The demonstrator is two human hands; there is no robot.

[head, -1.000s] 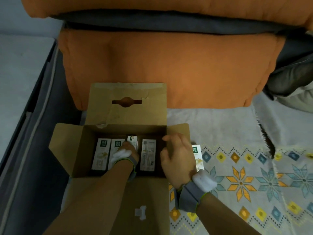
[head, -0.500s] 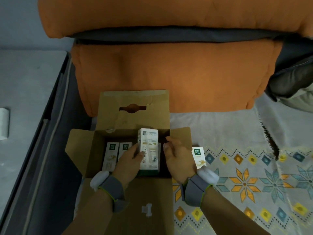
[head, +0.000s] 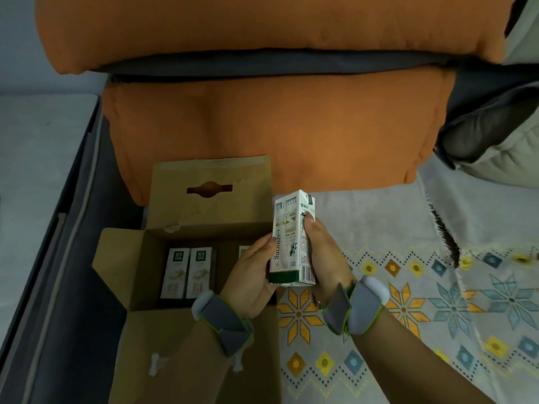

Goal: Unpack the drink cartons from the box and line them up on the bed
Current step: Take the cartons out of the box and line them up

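A white and green drink carton [head: 291, 240] is held upright above the right edge of the open cardboard box [head: 122, 258]. My left hand [head: 250, 275] grips its left side and bottom. My right hand [head: 323, 255] grips its right side. Two more cartons [head: 186, 272] stand side by side in the left part of the box, and a sliver of a third carton [head: 243, 250] shows behind my left hand. The patterned bedspread [head: 437, 287] lies to the right of the box. A carton seen earlier on the bedspread is hidden behind my hands.
A large orange cushion [head: 277, 126] stands just behind the box, under another orange bolster [head: 233, 24]. A grey pillow [head: 495, 141] lies at the far right. The bed's dark edge [head: 64, 228] runs along the left, with the floor beyond it.
Both hands have lifted the carton out of the box and carried it up and to the right, over the box's right edge.
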